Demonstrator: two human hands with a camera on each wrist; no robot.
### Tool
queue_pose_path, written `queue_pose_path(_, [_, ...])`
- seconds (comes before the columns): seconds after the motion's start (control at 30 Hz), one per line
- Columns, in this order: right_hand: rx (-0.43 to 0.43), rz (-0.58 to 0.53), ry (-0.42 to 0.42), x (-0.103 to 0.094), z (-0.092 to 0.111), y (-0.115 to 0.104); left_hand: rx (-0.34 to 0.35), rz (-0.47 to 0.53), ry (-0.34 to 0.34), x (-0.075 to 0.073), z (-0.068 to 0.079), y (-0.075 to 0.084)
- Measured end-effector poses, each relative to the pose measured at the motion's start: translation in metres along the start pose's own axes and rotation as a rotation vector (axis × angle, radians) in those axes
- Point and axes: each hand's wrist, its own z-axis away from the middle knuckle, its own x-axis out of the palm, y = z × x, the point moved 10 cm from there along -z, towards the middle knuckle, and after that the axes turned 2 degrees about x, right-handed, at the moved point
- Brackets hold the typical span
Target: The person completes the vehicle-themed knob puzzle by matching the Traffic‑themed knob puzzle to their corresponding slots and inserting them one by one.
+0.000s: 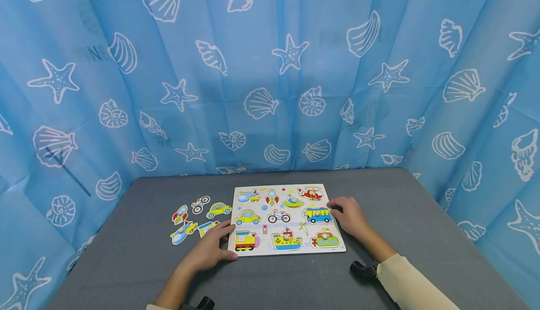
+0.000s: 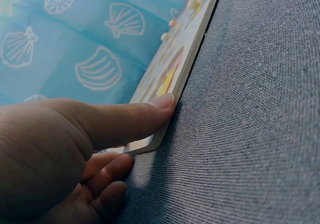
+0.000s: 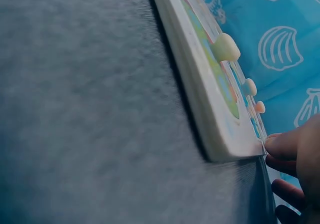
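Note:
A white wooden peg puzzle board (image 1: 278, 242) with vehicle pictures lies on the grey table between both hands. My left hand (image 1: 208, 249) holds its left edge, with the thumb (image 2: 145, 116) on the front corner and the other fingers along the side. On the opposite side, my right hand (image 1: 350, 214) grips the right edge between thumb and fingers. Knobbed pieces sit in the board, among them a helicopter (image 1: 311, 193), a bus (image 1: 318, 215), a ship (image 1: 287, 242) and a submarine (image 1: 325, 239). The printed car (image 1: 247, 217) and bicycle (image 1: 279, 216) show no knobs.
Left of the board lie several loose pieces: a rocket (image 1: 180, 215), a motorcycle (image 1: 200, 204), a green car (image 1: 219, 209), an airplane (image 1: 183, 232) and one partly hidden behind the left hand (image 1: 206, 228). A blue shell-patterned curtain (image 1: 270, 75) hangs behind the table (image 1: 287, 282).

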Motion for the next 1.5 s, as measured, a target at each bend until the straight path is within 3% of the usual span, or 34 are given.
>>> queue_pose_path(0.37, [-0.015,-0.021,0.004,-0.003,0.01,0.0,-0.009,-0.008,0.004,0.0,0.0,0.002])
queue_pose_path(0.87, [0.052,-0.055,0.006,0.001,0.015,0.012,-0.006,-0.008,0.007,0.0,0.001,0.003])
queue_pose_path(1.5, [0.068,-0.086,-0.002,0.002,0.016,0.014,0.002,-0.016,0.013,0.0,0.001,0.002])
